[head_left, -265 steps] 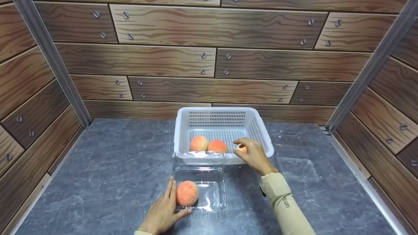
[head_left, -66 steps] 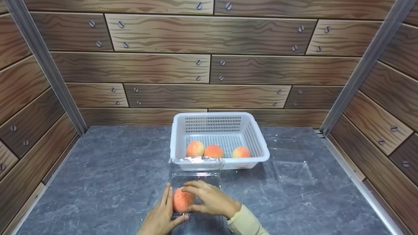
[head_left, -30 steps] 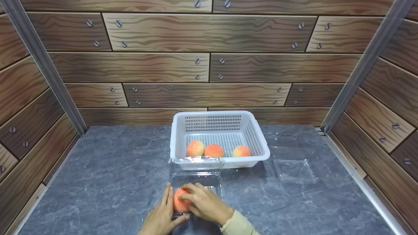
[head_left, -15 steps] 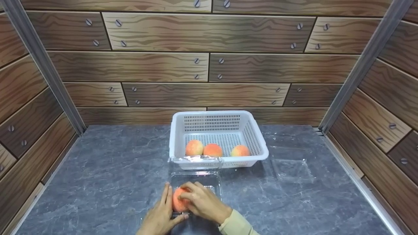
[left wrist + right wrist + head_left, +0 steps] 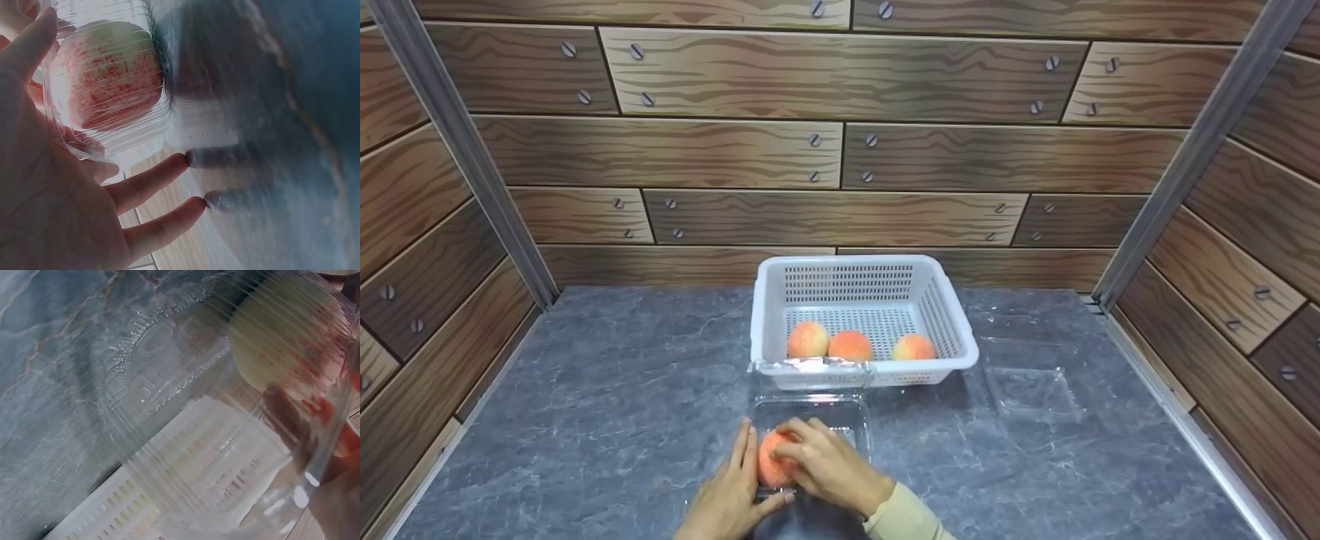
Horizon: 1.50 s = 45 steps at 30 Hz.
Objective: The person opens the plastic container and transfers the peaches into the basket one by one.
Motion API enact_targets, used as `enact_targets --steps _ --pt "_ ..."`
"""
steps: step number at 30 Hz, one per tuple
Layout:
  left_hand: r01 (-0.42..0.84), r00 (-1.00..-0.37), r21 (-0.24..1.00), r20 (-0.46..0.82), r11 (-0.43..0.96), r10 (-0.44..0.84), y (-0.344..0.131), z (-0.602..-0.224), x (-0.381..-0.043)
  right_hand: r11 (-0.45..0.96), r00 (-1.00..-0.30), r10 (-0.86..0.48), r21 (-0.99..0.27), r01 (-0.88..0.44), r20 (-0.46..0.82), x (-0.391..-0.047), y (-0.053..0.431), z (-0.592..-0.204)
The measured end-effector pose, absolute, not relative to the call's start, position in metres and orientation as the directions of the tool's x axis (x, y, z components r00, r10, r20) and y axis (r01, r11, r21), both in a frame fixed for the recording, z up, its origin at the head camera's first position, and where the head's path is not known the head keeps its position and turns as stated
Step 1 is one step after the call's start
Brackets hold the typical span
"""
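Observation:
A red-orange peach [image 5: 770,459] sits in the near left corner of a clear plastic clamshell box [image 5: 826,411], whose raised lid leans against the basket. My right hand [image 5: 834,466] grips this peach from above and the right with curled fingers. Along the box's left side lies my left hand [image 5: 726,489], fingers straight, thumb across the front edge. In the left wrist view the peach [image 5: 109,76] shows through the ribbed plastic wall, and two fingertips of that hand touch the table. The right wrist view has the peach's pale side [image 5: 273,334] behind the plastic.
A white perforated basket [image 5: 900,373] stands behind the box, holding a left peach [image 5: 808,339], a middle peach [image 5: 850,346] and a right peach [image 5: 914,347]. Another clear plastic container [image 5: 1035,391] lies right of it on the grey marbled table [image 5: 622,405]. Wood-patterned panels enclose the back and sides.
My right hand has moved from the right peach in the basket to the peach in the box, its fingers then curling further over it. In the last second both hands hardly move.

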<state>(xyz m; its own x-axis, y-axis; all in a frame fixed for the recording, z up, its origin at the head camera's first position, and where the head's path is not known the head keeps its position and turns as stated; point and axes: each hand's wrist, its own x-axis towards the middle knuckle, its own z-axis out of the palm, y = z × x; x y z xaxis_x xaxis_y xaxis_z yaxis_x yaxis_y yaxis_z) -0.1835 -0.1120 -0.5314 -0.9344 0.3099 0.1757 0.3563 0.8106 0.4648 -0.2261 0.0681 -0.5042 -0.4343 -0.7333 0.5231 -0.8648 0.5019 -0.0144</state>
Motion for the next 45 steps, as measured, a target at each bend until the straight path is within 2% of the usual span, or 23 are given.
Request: enact_targets --steps 7,13,22,33,40,45 --pt "0.348 -0.938 0.464 0.159 0.815 0.310 -0.112 -0.531 -0.185 0.511 -0.457 -0.737 -0.032 -0.859 0.499 -0.226 0.066 -0.504" --pt "0.329 -0.943 0.477 0.129 0.815 0.305 -0.112 -0.531 -0.183 0.569 -0.483 -0.710 0.014 -0.822 0.512 -0.225 0.063 -0.509" --pt "0.334 -0.942 0.464 0.148 0.821 0.300 -0.112 -0.531 -0.185 0.586 -0.499 -0.709 0.021 -0.810 0.497 -0.224 0.062 -0.507" --pt "0.339 -0.941 0.445 0.144 0.829 0.307 -0.112 -0.531 -0.184 0.537 -0.500 -0.743 -0.050 -0.842 0.445 -0.227 0.071 -0.502" --pt "0.340 -0.940 0.436 0.164 0.833 0.298 -0.110 -0.531 -0.184 0.571 -0.565 -0.712 -0.126 -0.812 0.417 -0.227 0.080 -0.504" --pt "0.350 -0.936 0.434 0.184 0.830 0.298 -0.111 -0.532 -0.183 0.562 -0.559 -0.704 -0.137 -0.816 0.438 -0.230 0.084 -0.505"
